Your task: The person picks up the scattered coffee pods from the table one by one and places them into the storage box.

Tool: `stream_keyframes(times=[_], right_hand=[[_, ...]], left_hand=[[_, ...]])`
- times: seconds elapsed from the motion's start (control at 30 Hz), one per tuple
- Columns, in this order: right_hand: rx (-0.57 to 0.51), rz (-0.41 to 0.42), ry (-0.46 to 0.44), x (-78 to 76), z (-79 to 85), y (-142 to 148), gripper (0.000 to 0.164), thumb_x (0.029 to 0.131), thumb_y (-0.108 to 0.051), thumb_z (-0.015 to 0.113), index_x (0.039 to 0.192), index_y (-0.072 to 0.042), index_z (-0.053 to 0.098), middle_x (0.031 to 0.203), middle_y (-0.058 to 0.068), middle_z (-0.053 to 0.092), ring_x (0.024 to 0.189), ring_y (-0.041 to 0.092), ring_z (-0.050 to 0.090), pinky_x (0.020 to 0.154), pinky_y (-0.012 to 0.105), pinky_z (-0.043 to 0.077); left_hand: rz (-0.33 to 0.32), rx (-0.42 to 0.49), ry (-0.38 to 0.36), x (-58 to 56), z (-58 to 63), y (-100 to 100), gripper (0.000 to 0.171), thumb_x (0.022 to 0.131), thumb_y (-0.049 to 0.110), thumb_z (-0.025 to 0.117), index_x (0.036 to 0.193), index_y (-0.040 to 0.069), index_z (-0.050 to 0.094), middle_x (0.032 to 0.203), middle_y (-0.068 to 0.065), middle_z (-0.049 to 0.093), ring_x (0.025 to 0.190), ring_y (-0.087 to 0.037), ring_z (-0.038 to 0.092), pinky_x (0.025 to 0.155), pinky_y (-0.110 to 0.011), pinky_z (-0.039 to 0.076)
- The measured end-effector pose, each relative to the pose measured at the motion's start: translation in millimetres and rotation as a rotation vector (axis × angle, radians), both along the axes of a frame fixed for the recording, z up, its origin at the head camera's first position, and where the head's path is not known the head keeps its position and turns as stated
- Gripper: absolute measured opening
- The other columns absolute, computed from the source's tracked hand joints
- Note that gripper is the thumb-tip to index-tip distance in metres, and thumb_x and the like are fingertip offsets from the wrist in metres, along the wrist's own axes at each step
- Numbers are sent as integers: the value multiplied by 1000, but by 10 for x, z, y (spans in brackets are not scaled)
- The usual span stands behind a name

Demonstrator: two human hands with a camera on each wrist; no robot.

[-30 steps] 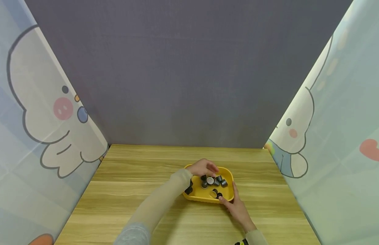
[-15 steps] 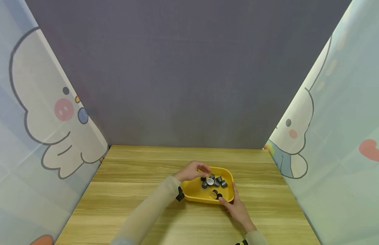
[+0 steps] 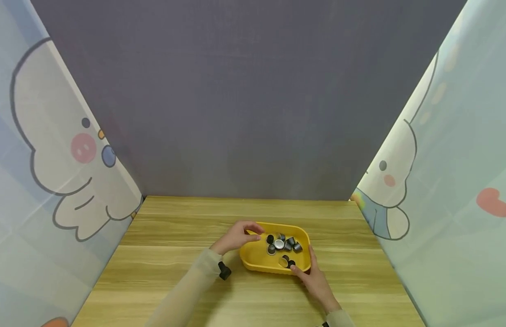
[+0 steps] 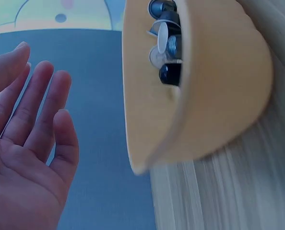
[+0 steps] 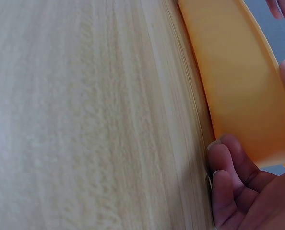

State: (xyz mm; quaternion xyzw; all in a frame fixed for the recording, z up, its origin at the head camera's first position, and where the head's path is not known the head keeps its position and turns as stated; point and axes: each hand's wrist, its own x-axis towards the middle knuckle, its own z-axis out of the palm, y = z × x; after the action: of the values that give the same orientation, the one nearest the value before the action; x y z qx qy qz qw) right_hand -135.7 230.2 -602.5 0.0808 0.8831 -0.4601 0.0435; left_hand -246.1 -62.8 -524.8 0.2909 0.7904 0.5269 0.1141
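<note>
In the head view a yellow plastic bin (image 3: 253, 258) sits on the wooden table. Several dark coffee capsules lie loose inside, mostly towards its right half; one has its silver lid (image 3: 279, 245) facing up and another shows a gold lid (image 3: 283, 262). My left hand (image 3: 236, 237) hovers over the bin's left end, fingers relaxed and holding nothing; the left wrist view shows its bare palm beside the bin wall. At the near right corner my right hand (image 3: 316, 279) grips the bin, thumb at the rim and fingers curled against the outer wall (image 5: 238, 81).
The wooden tabletop (image 3: 163, 263) stretches around the bin on every side. A grey panel (image 3: 245, 113) stands behind it, and cartoon-printed curtains (image 3: 453, 218) flank it left and right. A black wrist strap piece (image 3: 225, 271) hangs at my left cuff.
My left hand has drawn left from over the capsules to the bin's left end, uncovering a capsule beside where its fingertips were. My right hand keeps its grip on the corner.
</note>
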Motion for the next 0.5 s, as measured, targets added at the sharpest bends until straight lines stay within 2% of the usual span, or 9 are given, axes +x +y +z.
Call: stream_keyframes(times=[0.17,0.33,0.4,0.5], right_hand=[[-5,-2,5,-7,-3,-12,106,88,-54,70,162,-20,2,110,28,66,65,18,58,61,34,49],[-14,-4,6,-8,-1,-14,105,89,-52,71,162,-20,3,110,29,65,64,19,59,60,34,49],[-8,-5,7,-8,0,-16,105,88,-53,71,162,-20,3,108,29,66,65,18,58,60,34,49],[-2,-7,7,-15,-6,-14,105,88,-54,70,162,-20,3,106,26,67,65,19,58,61,34,49]], left_hand=[[86,27,9,97,-45,-244,19,95,18,71,113,13,73,113,-1,71,103,-16,64,82,-34,51],[170,75,14,218,-165,-476,22,94,17,72,113,7,73,112,-5,71,101,-21,65,77,-29,52],[203,75,-26,277,-201,-565,23,93,19,73,113,7,73,111,-4,71,90,-25,65,60,-27,51],[245,65,-85,355,-235,-686,25,93,22,73,115,10,73,111,-3,70,68,-28,60,40,-25,41]])
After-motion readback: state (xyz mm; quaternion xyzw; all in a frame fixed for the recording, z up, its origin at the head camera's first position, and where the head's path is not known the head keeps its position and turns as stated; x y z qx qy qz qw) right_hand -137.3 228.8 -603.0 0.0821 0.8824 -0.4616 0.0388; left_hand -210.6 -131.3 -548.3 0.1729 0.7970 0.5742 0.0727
